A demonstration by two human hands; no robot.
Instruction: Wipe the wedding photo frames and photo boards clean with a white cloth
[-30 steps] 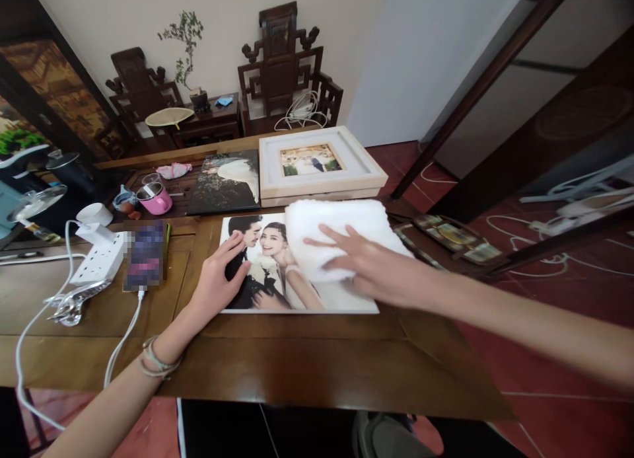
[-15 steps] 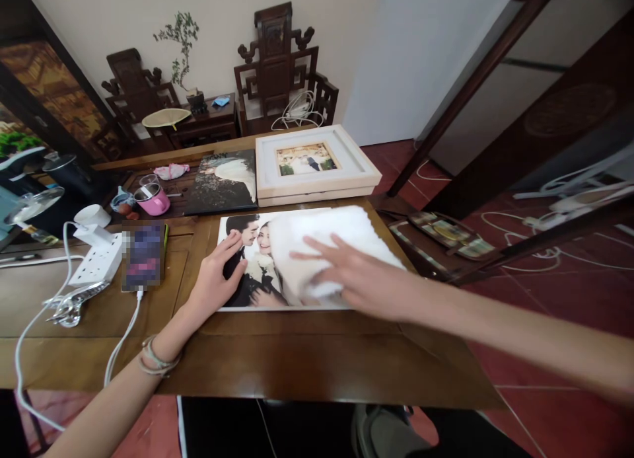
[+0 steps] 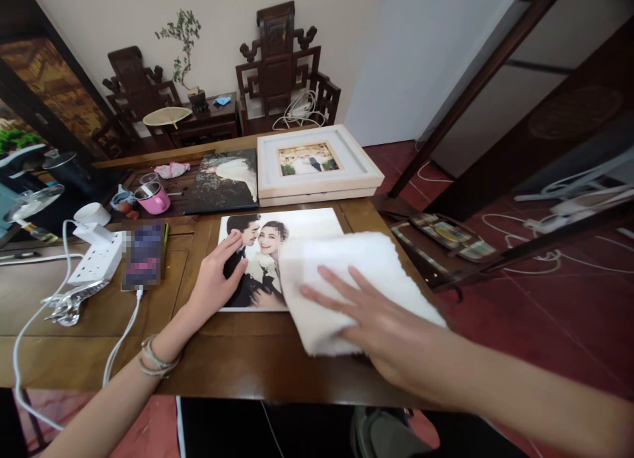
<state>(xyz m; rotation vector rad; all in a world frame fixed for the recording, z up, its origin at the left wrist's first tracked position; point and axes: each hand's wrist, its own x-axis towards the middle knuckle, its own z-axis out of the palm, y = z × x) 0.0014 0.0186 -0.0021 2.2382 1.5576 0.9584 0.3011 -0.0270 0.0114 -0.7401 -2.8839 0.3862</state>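
Observation:
A large wedding photo print (image 3: 257, 246) lies flat on the wooden table (image 3: 238, 365). My left hand (image 3: 215, 279) rests on its left edge, fingers spread and flat, pinning it down. My right hand (image 3: 381, 319) lies open with fingers stretched out on a white towel (image 3: 347, 273). The towel covers the print's right part and hangs over its near edge onto the table.
A white framed photo (image 3: 317, 164) and a dark photo print (image 3: 225, 180) lie behind. A phone (image 3: 143, 254) on a cable, a white power strip (image 3: 96, 256), keys (image 3: 67, 309) and a pink cup (image 3: 154, 198) sit left. Small photos (image 3: 446, 236) lie right, carved chairs behind.
My right hand has dragged the towel toward me and to the right across the print, uncovering its upper middle. My left hand has stayed in place.

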